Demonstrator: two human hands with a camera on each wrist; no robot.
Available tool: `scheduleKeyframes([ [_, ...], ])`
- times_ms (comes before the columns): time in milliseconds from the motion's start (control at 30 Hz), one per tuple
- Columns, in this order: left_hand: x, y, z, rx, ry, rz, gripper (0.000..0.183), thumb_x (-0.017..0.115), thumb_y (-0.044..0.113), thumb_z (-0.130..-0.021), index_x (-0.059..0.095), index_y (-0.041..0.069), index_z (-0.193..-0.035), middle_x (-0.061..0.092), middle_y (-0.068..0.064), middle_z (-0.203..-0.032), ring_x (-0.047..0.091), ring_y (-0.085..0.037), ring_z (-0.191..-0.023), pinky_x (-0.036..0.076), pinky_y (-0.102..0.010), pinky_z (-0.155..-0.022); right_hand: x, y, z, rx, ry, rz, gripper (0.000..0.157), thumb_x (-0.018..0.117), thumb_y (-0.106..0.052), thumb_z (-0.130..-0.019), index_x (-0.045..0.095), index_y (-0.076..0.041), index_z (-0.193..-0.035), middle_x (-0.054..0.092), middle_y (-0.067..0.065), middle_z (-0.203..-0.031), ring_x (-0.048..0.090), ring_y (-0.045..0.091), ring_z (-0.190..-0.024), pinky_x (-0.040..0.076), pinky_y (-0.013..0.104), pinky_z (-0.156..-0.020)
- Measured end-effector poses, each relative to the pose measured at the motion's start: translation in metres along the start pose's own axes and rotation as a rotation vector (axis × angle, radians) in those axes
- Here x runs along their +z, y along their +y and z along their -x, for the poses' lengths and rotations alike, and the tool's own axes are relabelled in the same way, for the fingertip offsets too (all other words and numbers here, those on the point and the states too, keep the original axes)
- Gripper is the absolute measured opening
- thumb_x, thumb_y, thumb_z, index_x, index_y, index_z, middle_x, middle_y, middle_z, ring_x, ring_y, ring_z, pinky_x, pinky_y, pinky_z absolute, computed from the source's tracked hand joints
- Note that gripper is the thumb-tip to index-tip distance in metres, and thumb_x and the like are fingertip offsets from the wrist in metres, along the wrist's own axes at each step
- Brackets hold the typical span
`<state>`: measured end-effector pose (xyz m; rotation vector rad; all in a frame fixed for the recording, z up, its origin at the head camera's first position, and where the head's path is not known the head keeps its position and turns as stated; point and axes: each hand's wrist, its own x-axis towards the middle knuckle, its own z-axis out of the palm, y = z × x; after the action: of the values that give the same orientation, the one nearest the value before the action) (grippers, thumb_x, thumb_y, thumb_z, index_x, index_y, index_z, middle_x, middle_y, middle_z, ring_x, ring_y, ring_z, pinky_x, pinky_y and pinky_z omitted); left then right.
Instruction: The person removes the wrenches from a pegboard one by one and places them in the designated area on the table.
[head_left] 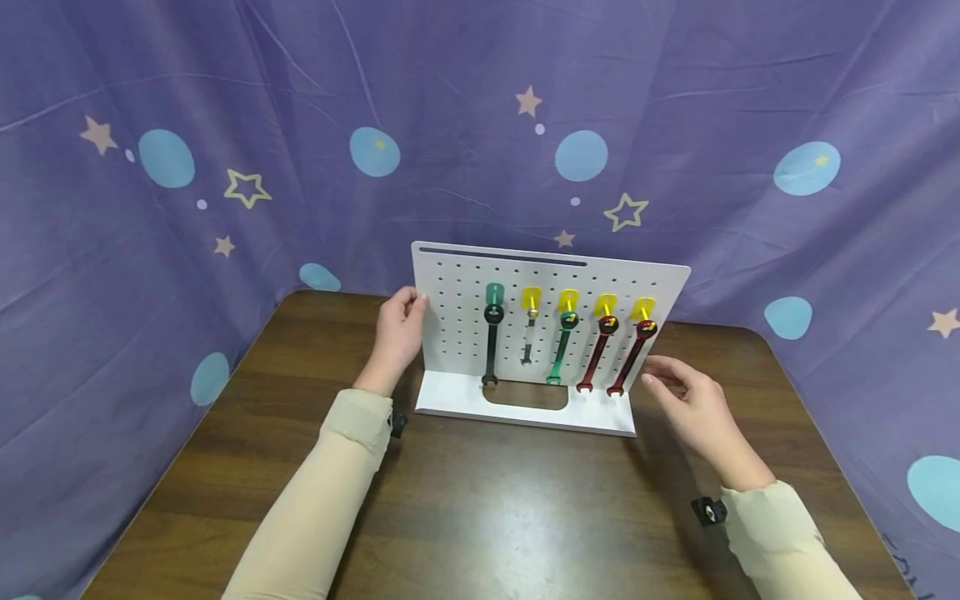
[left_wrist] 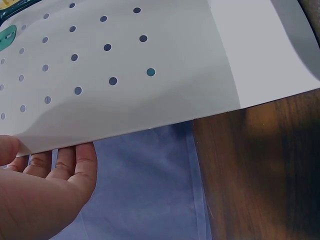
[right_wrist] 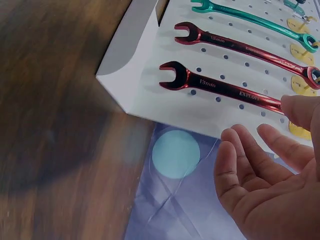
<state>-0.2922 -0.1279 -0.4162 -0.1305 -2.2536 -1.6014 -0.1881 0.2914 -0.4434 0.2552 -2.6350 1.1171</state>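
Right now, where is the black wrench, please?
In the head view, the black wrench hangs leftmost on the white pegboard, from the green hook, beside the small silver wrench.

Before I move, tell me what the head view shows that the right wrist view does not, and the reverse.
Head view only: the left hand pinching the left edge of the white perforated board, the pink and yellow stars on the purple cloth curtain, and two pale beige sleeves.

Right wrist view only: readable lettering on the glossy red metal wrench nearest the right hand.

Both: that hand, that wrench, its red metal neighbour, the green metal wrench, the board, the curtain and the brown wooden table.
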Motion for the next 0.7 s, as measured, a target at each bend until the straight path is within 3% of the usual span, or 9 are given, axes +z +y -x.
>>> scheduleKeyframes([
  [333,0.001,-0.002,-0.001,0.000,-0.003,-0.005,0.020,0.053,0.010,-0.107,0.062,-0.005,-0.097,0.054,-0.012,-0.076,0.046,-0.020,-0.070,0.038,-0.029,-0.062,0.008,-0.005,-0.012,-0.033,0.036,-0.090,0.032,0.065,-0.016,-0.102,0.066,0.005,-0.126,0.070,0.019,-0.112,0.066,0.025,-0.098,0.046,0.011,-0.079],
  [700,0.001,-0.003,-0.001,-0.016,-0.011,-0.015,0.021,0.052,0.011,-0.107,0.063,-0.005,-0.099,0.055,-0.014,-0.078,0.048,-0.021,-0.072,0.040,-0.031,-0.064,0.007,-0.006,-0.024,-0.025,0.053,-0.079,0.029,0.062,-0.018,-0.104,0.069,0.005,-0.119,0.071,0.018,-0.106,0.063,0.021,-0.092,0.046,0.015,-0.076],
])
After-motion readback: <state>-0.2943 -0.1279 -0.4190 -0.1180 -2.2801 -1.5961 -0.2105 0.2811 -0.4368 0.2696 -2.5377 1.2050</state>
